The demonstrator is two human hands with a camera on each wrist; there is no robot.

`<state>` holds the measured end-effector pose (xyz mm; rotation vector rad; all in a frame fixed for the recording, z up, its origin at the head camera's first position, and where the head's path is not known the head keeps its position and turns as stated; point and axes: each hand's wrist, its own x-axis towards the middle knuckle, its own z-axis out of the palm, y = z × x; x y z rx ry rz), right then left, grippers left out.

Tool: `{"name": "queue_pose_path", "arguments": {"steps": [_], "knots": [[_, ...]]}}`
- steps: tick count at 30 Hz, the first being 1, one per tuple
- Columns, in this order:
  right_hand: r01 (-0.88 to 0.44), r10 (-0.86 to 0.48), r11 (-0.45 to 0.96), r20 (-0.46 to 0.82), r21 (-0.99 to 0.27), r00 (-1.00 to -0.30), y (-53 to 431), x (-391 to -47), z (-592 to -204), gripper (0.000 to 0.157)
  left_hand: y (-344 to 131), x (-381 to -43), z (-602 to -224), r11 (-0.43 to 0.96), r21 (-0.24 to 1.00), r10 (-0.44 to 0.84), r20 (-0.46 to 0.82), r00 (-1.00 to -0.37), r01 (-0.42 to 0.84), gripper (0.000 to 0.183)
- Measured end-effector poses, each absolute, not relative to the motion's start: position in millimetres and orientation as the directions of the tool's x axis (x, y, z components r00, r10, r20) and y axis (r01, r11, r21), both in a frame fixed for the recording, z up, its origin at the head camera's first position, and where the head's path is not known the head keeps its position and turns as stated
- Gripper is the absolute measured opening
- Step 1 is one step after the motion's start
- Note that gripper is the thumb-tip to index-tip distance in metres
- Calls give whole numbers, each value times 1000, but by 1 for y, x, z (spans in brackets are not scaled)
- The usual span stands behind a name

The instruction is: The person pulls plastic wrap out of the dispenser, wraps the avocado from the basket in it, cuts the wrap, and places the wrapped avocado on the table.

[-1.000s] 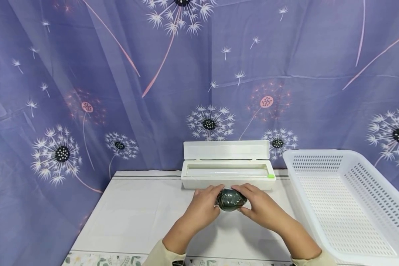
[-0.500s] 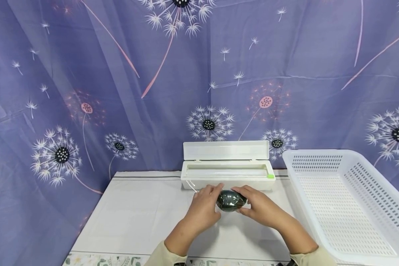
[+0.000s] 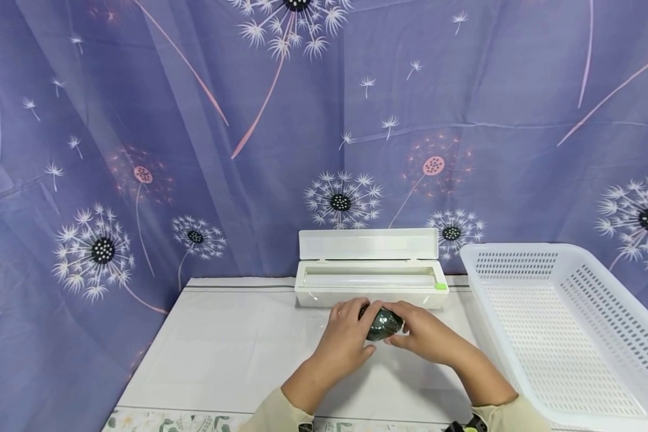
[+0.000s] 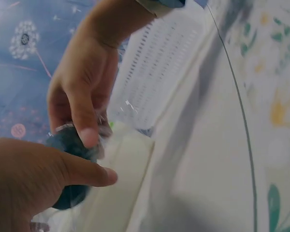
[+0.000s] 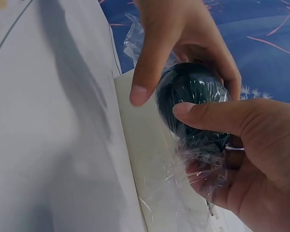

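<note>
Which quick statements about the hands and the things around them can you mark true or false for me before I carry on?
1. The left hand and right hand both touch the glossy dark green rounded object wrapped in clear plastic film. True.
2. The white perforated plastic basket stands to the right of the white rectangular box in the head view. True.
3. The box is shut. False: its lid stands open, and a pale roll shows inside.
4. The wrapped object lies in the basket. False: it is held between the two hands.
5. Some film trails loose from the object in the right wrist view. True.
6. The box's right end bears a red tab. False: the small tab there is bright green.
</note>
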<state>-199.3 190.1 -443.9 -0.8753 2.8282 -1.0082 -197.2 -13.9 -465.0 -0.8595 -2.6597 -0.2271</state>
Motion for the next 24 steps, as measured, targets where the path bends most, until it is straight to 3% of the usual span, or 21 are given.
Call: {"name": "queue_pose_path", "arguments": {"steps": [8, 19, 24], "knots": [[-501, -490, 658, 185, -563, -852, 190, -198, -443, 59, -16, -207, -471, 789, 38, 532, 458, -712, 614, 69], [-507, -396, 724, 319, -468, -861, 186, -190, -441, 85, -16, -213, -462, 787, 102, 536, 377, -755, 609, 67], [-583, -411, 693, 432, -425, -803, 181, -190, -441, 77, -16, -217, -458, 793, 147, 525, 328, -785, 592, 67]]}}
